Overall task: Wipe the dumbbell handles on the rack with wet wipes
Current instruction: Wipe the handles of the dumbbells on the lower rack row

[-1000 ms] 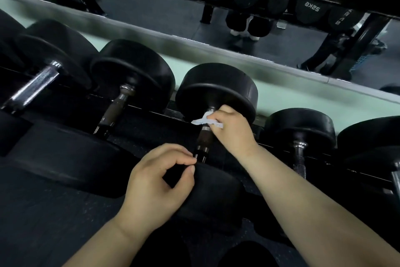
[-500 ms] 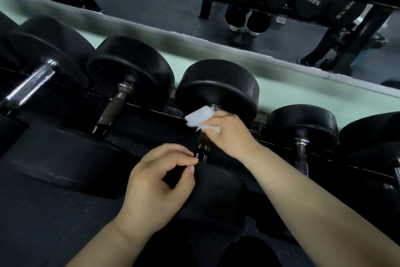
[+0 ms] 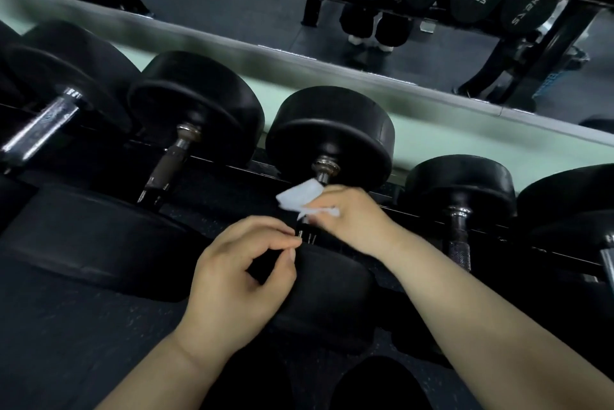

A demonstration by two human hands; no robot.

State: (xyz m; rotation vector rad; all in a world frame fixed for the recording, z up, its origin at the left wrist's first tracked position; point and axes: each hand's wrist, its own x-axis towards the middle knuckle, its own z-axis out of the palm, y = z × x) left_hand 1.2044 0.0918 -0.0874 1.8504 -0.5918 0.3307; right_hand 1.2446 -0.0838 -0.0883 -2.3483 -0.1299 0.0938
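Dumbbell handles (image 3: 166, 167), perhaps five, one wipe (image 3: 300, 197) pinched in right hand (image 3: 352, 217), left hand (image 3: 239, 280) curled, empty

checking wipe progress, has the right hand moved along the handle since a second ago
Yes. The right hand with the wet wipe has slid down the handle toward the person, away from the far weight head, whose collar now shows.

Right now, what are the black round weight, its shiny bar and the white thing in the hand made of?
Black weight: likely rubber, matte, dull sheen. Bar: metal, probably chromed, bright glints at its collar. White wipe, pinched by the right hand: thin, soft cloth or paper, crumpled folds.
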